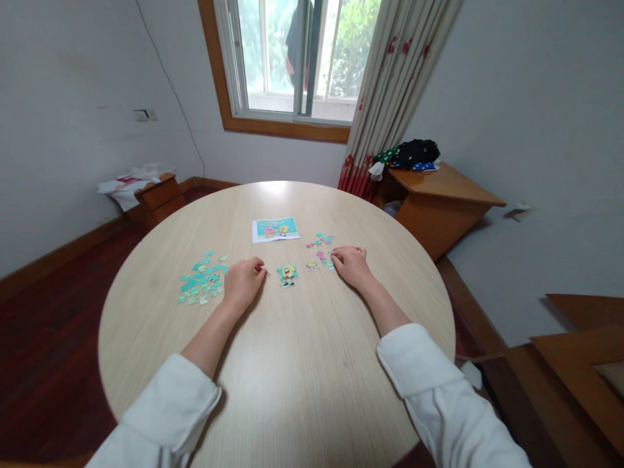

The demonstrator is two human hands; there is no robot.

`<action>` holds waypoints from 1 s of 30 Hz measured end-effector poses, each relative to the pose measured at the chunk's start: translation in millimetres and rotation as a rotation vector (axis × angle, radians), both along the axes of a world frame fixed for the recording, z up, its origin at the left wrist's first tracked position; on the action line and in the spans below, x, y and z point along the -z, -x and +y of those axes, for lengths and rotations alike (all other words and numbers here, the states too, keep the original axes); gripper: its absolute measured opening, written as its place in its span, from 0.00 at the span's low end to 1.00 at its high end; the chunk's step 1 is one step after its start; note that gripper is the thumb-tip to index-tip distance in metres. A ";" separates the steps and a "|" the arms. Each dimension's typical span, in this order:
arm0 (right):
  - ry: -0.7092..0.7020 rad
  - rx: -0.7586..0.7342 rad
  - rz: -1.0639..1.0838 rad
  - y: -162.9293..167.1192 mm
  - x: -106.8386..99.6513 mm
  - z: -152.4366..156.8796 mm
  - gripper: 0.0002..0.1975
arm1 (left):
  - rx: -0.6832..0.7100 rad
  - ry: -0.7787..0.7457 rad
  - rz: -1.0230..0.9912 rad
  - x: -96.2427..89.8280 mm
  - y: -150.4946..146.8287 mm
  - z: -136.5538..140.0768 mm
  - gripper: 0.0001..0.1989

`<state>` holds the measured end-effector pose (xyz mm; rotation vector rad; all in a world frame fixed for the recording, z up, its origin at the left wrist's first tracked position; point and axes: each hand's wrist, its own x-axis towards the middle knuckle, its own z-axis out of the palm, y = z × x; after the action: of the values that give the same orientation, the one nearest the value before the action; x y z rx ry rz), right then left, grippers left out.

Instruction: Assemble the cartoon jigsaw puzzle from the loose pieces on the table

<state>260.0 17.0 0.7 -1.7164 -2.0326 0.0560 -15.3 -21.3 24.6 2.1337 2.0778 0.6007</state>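
My left hand (244, 281) rests on the table with its fingers closed at a small pink and orange jigsaw piece (268, 275), partly hidden by the fingertips. Just right of it lies a joined patch of puzzle (287, 274) showing a yellow cartoon figure with a teal border. My right hand (351, 263) has its fingers curled together over a pale teal piece (331, 265) at the edge of a loose group. In that group are pink pieces (320, 256), teal pieces (323, 239) and a yellowish piece (312, 266).
Left of my left hand spreads a pile of teal puzzle pieces (201, 279). A printed reference picture (275, 229) lies farther back on the round wooden table (287, 377). Behind are a curtain (385, 84) and a wooden cabinet (433, 188) with cloths on top.
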 end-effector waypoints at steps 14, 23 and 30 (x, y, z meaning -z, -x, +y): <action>0.053 0.007 0.156 5.5 -3.0 -4.3 0.15 | 0.018 -0.001 -0.073 2.4 0.5 -0.1 0.10; 0.000 0.067 0.089 5.8 -2.2 -6.4 0.09 | 0.015 0.008 -0.099 -1.9 -1.5 -1.3 0.09; 0.086 0.100 0.074 5.6 1.9 -1.5 0.06 | 0.021 0.004 -0.113 -2.3 -1.7 -2.3 0.10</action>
<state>254.5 15.5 -1.2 -1.8377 -1.9132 0.1739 -13.6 -23.6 26.9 2.0660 1.9936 0.6970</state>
